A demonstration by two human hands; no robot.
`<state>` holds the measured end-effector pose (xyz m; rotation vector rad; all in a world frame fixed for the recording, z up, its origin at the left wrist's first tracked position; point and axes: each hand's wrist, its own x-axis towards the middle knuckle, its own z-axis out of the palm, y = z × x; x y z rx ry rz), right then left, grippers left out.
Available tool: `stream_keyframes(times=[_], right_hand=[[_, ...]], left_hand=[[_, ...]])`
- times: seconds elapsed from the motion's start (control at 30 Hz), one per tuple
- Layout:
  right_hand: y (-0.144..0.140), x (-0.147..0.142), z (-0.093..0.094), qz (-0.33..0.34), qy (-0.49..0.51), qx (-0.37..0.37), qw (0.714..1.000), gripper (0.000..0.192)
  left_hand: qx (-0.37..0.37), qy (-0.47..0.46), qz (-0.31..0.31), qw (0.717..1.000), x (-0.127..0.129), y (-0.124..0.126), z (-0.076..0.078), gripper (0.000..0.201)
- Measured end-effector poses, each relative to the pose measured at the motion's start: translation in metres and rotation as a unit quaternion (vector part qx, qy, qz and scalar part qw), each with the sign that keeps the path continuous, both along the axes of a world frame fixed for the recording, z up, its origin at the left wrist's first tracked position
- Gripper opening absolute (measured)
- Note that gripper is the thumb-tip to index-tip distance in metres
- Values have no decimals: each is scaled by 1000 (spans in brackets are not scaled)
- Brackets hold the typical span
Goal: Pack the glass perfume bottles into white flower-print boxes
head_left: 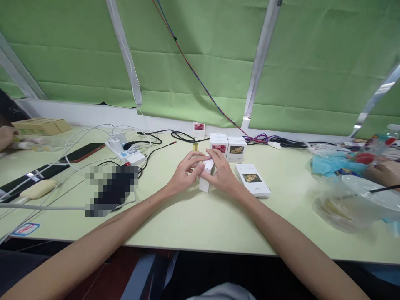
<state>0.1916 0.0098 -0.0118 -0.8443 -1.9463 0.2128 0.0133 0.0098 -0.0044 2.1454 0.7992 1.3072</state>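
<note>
A small white box [204,184] stands upright on the table, and both my hands are closed around its upper part. My left hand [186,171] grips it from the left with thumb and fingers near the top. From the right, my right hand [222,170] holds the same box, fingers over its top edge. Just behind my left fingers shows a gold cap [195,147]; what lies below it is hidden. Two white boxes with flower pictures, a pink one [218,141] and a yellow one [236,150], stand behind my right hand. Another white box [252,180] lies flat beside my right wrist.
A small picture card [198,129] leans at the back wall. Left are a power strip [126,153], cables, phones [84,152] and a blurred-out dark item [115,187]. At right stand a lidded plastic cup [368,196] and blue plastic [334,163]. Other people's hands [6,136] show at both sides.
</note>
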Motion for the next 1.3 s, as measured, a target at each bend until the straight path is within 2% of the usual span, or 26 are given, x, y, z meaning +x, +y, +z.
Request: stream_keyframes(times=[0.5,1.3], right_hand=[[-1,-1,3,-1,11,13,1000,52],[-1,-1,2,7,15,-4,1000,54]], left_hand=[[-19,-19,-14,1000,-2,1,-1,33],[82,4,26,996,3,-6,0,33]])
